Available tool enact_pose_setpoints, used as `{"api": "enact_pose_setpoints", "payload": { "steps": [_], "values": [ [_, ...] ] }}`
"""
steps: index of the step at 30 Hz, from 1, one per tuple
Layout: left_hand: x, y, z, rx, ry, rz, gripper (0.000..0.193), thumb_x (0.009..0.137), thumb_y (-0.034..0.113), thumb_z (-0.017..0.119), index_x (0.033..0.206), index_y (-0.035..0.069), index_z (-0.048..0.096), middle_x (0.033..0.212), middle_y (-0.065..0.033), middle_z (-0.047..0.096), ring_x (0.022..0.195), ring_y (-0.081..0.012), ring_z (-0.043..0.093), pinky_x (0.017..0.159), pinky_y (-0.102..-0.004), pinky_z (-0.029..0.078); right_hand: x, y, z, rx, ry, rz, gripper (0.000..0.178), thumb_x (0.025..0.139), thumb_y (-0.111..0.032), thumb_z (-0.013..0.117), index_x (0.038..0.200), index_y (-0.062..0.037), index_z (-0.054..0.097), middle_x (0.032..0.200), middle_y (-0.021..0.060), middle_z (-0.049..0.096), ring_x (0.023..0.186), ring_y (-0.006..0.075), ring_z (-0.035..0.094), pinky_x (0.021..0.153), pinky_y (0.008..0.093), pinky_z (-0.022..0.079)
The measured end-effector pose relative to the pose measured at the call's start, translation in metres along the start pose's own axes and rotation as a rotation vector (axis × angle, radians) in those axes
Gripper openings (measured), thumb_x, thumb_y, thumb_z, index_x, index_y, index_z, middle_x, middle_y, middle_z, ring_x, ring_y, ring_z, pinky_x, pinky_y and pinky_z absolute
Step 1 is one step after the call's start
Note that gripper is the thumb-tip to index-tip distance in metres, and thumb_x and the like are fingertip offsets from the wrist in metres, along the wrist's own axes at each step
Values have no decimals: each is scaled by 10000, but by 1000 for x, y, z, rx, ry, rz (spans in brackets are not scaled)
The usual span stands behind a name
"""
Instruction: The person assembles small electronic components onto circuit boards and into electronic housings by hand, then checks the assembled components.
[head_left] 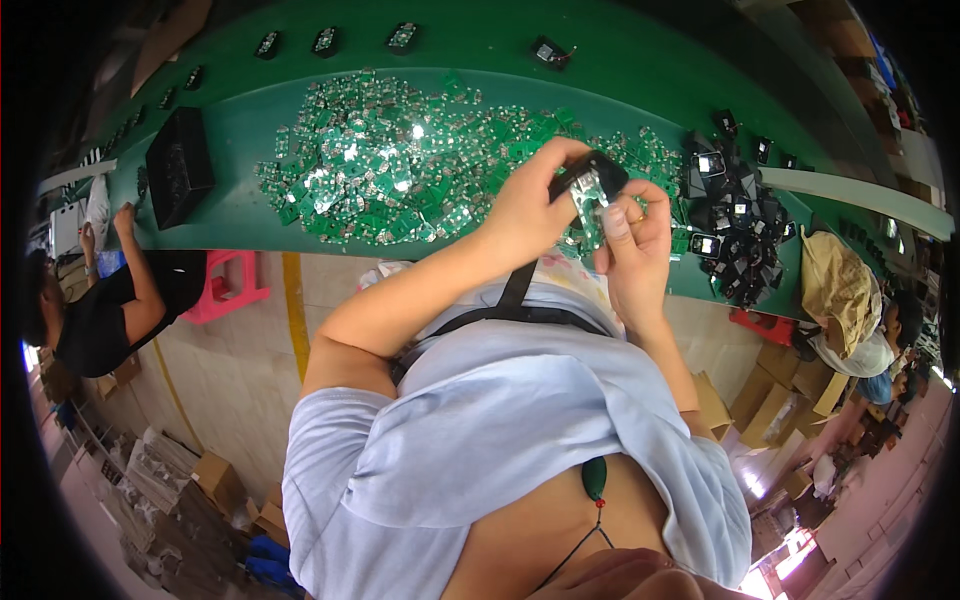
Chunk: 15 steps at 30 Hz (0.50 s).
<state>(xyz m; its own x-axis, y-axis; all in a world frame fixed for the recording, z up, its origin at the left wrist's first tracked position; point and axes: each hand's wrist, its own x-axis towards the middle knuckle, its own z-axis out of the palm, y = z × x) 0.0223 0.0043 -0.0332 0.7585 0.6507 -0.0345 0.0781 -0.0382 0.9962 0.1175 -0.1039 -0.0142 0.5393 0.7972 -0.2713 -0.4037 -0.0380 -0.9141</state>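
My left hand [535,205] is closed around a small black plastic housing [604,172], held up over the near edge of the workbench. A small green circuit board [588,205] with shiny metal parts is against the housing's open side; how far it sits inside I cannot tell. The fingers of my right hand [643,240] are closed at the board, with the thumb and a fingertip at its right edge. Behind my hands lies a wide heap of loose green circuit boards [400,170]. To the right is a pile of black housings [735,225].
A black bin [180,168] stands on the left of the green bench. Several black units, among them one with a wire [551,52], sit along the far strip. Another person [115,300] works at far left, near a pink stool [228,288]. Cardboard boxes [775,400] stand at right.
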Motion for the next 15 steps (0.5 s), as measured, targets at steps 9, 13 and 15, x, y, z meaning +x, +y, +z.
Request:
{"api": "enact_pose_setpoints", "payload": {
  "steps": [9, 13, 15],
  "values": [
    [4, -4, 8, -371, 134, -81, 216, 831, -9, 544, 1033, -4, 468, 913, -63, 572, 821, -97, 548, 695, -231, 458, 3, 8, -11, -690, -61, -452, 165, 818, -86, 634, 965, -29, 585, 789, 69, 605, 579, 112, 554, 494, 244, 430],
    [3, -1, 9, -390, 124, -99, 226, 838, -5, 531, 1048, -11, 449, 918, -72, 574, 837, -98, 546, 708, -237, 454, 8, -6, -13, -960, -69, -664, 160, 737, -93, 695, 881, -44, 646, 693, 79, 619, 579, 165, 570, 501, 260, 438],
    [2, -5, 10, -408, 95, -81, 228, 847, 1, 517, 1060, -14, 438, 933, -75, 572, 844, -98, 546, 721, -235, 451, 10, -7, -13, -1014, -72, -708, 163, 724, -91, 701, 873, -52, 649, 663, 78, 613, 573, 183, 567, 501, 267, 442]
  ]
}}
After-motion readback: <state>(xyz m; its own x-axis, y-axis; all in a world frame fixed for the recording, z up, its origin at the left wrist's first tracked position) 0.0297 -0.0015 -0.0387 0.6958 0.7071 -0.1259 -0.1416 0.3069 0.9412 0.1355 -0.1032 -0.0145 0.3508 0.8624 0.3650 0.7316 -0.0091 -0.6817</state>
